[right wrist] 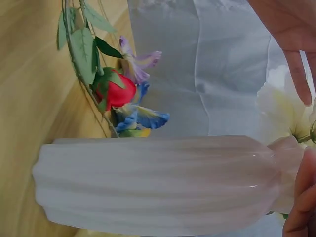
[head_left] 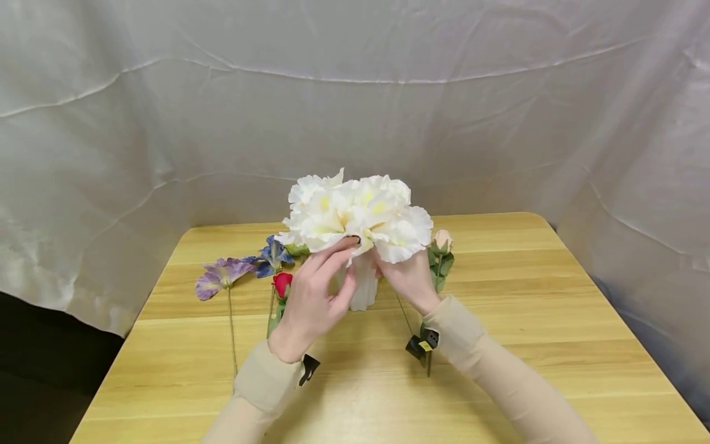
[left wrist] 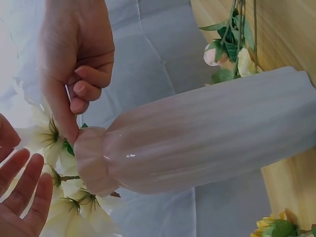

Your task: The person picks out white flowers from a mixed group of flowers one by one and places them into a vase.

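Note:
A bunch of white flowers with yellow centres [head_left: 355, 213] stands in a white fluted vase [head_left: 364, 285] that is upright on the table. My left hand [head_left: 318, 293] reaches under the front petals, its fingertips at them and the thumb apart. In the left wrist view its fingers [left wrist: 24, 187] are spread and fairly straight. My right hand [head_left: 409, 276] is at the vase's neck, partly hidden by blooms. From the left wrist, one right finger [left wrist: 61, 111] stretches straight to the ruffled rim [left wrist: 91, 160] while the others curl loosely.
Left of the vase lie a purple flower [head_left: 222, 277], a blue flower [head_left: 273, 256] and a red rose [head_left: 282, 284]. A pale pink rose [head_left: 442, 242] lies to the right. A yellow flower [left wrist: 274, 227] shows low in the left wrist view. Grey cloth [head_left: 355, 123] hangs behind the table.

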### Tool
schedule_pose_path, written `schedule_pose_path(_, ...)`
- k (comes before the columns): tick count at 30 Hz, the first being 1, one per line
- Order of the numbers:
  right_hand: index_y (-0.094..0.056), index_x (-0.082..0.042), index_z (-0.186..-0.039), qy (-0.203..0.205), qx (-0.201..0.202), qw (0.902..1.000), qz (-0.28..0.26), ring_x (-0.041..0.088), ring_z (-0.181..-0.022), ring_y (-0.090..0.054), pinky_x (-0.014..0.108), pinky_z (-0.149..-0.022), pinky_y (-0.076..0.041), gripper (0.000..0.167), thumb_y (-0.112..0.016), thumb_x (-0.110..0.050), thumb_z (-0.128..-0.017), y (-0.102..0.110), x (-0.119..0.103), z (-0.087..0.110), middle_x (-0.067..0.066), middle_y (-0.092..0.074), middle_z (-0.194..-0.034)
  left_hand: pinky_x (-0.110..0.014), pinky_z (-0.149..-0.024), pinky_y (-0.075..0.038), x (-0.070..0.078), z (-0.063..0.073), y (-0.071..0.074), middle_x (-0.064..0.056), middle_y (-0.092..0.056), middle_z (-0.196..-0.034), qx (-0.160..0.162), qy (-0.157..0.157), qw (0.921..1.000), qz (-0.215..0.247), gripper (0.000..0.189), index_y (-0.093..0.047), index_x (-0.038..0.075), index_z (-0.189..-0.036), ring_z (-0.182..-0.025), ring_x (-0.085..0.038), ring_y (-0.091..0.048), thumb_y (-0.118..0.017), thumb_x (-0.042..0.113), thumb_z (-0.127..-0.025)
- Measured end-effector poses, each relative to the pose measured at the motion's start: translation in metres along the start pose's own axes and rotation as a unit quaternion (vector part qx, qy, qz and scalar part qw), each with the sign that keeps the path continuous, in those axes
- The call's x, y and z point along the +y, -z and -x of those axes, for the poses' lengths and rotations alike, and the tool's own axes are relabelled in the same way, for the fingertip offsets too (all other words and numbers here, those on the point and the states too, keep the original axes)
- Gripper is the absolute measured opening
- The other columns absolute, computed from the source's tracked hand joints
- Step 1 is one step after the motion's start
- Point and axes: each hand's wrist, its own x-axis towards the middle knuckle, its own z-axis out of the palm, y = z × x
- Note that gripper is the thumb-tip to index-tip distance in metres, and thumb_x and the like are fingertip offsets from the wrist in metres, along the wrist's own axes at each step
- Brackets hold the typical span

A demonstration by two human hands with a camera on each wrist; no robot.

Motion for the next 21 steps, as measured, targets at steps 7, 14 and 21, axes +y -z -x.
schedule_pose_path(7, -0.059, 0.005, -0.111, -0.006, 0.001, 0.9998, -0.018, 0.010, -0.049, -0.059, 0.031, -0.044, -0.054, 0.024, -0.070, 0.003, -0.090, 0.005, 0.005, 0.008, 0.023, -0.063, -0.071, -0.036, -0.085, -0.061, -0.004, 0.007, 0.005, -0.014, -0.074, -0.116, -0.005, 0.002, 1.0000, -0.003, 0.026, -0.072, -0.001, -0.111, -0.101, -0.027, -0.073, -0.063, 0.000, -0.087)
schedule_pose_path(14, -0.068, 0.008, -0.095, -0.073, -0.015, 0.9972, 0.005, 0.007, -0.051, -0.061, 0.025, -0.047, -0.052, 0.009, -0.068, -0.001, -0.092, 0.026, 0.014, 0.021, 0.021, -0.069, -0.073, -0.034, -0.081, -0.062, -0.014, 0.017, 0.013, -0.013, -0.075, -0.112, -0.026, -0.001, 0.9995, -0.017, 0.030, -0.070, 0.000, -0.111, -0.097, -0.026, -0.072, -0.066, -0.004, -0.082)
schedule_pose_path(21, -0.069, 0.006, -0.101, -0.080, -0.048, 0.9945, 0.048, 0.008, -0.058, -0.065, 0.027, -0.050, -0.054, 0.010, -0.065, -0.001, -0.094, 0.064, 0.036, 0.034, 0.026, -0.069, -0.082, -0.036, -0.080, -0.061, -0.037, 0.043, 0.035, -0.009, -0.074, -0.108, -0.093, 0.037, 0.9940, -0.045, 0.028, -0.070, 0.003, -0.115, -0.096, -0.024, -0.071, -0.063, 0.000, -0.088)
